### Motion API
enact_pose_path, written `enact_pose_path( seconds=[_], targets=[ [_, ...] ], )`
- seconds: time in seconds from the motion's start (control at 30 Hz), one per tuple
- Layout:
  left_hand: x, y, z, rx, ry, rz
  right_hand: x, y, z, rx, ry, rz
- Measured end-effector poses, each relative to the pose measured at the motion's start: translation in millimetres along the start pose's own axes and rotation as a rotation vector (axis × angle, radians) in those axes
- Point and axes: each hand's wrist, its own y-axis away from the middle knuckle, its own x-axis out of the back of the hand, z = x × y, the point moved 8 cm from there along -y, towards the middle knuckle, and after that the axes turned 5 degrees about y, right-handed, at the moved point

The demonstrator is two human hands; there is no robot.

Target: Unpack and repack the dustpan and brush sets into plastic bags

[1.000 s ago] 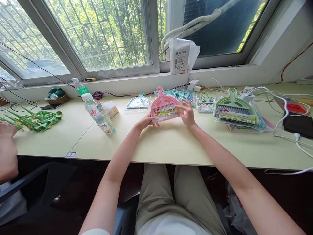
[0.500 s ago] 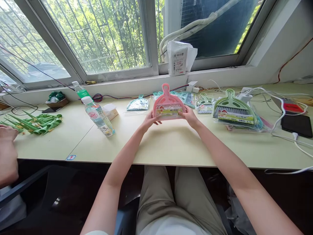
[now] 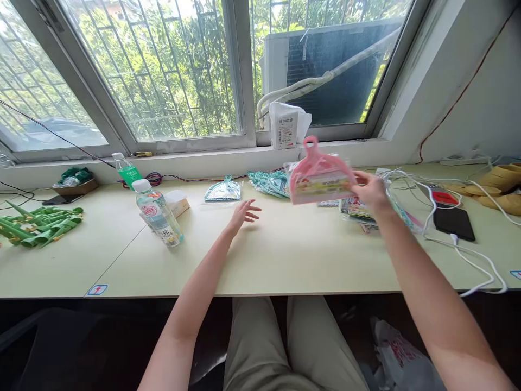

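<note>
A pink dustpan and brush set [image 3: 321, 175], with a printed label across its front, is tilted slightly in my right hand [image 3: 371, 191]. That hand grips its right edge above the table, in front of the stack of packaged sets [image 3: 358, 212] it partly hides. My left hand [image 3: 243, 216] hovers with fingers apart and nothing in it. Behind the left hand lies a bagged light-blue dustpan set [image 3: 223, 190]. More teal packaged sets [image 3: 269, 183] rest between it and the pink one.
Two bottles stand at the left, the nearer being a clear bottle [image 3: 158, 213] beside a tissue box [image 3: 177, 205]. Green folded pieces [image 3: 40, 224] lie farther left. At the right are white cables [image 3: 468, 247] and a black phone [image 3: 453, 221]. A white package [image 3: 285, 130] stands on the sill.
My left hand has let go of the pink dustpan set and moved slightly left and down. My right hand has carried the set to the right. The view has shifted a little.
</note>
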Motion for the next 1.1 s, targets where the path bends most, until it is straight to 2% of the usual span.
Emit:
enact_pose_path(
  seconds=[0.07,0.13,0.2,0.3,0.4,0.5,0.57,0.67,0.7,0.8,0.87,0.93,1.0,1.03,1.07,1.1],
  targets=[
    [19.3,-4,-2,-0.032,-0.196,0.152,50,-9,35,-0.173,-0.064,0.060],
    [36.3,-6,-4,-0.065,-0.471,0.284,87,-11,64,-0.264,-0.076,0.079],
    [48.2,-6,-7,-0.085,-0.751,0.362,107,-7,89,-0.325,0.029,0.053],
    [62.4,-7,-17,-0.036,-1.044,0.378,121,8,116,-0.391,0.377,0.073],
    [77.1,-7,-32,0.114,-1.145,0.332,115,19,106,-0.228,0.617,0.142],
    [83.8,-7,-43,0.222,-1.143,0.273,97,31,61,0.051,0.666,0.268],
    [83.2,-7,-44,0.233,-1.148,0.255,77,41,23,0.203,0.645,0.336],
    [79.4,-7,-36,0.162,-1.169,0.275,26,64,-35,0.406,0.640,0.325],
    [77.7,-7,-31,0.114,-1.173,0.291,1,74,-51,0.480,0.637,0.258],
    [71.2,-3,-11,-0.043,-1.120,0.317,-86,112,-86,0.676,0.612,-0.097],
    [64.7,0,-1,-0.108,-1.007,0.292,-139,139,-95,0.741,0.565,-0.323],
    [52.8,1,3,-0.107,-0.819,0.186,-180,156,-97,0.737,0.532,-0.474],
    [34.6,2,2,-0.072,-0.627,0.026,-210,161,-92,0.678,0.494,-0.546],
    [27.9,2,3,-0.066,-0.572,-0.016,-220,161,-88,0.641,0.472,-0.576],
    [26.3,2,6,-0.073,-0.559,0.002,-229,160,-83,0.602,0.452,-0.607],
    [31.2,2,11,-0.089,-0.585,0.087,-236,159,-77,0.565,0.436,-0.640]
  ],
)
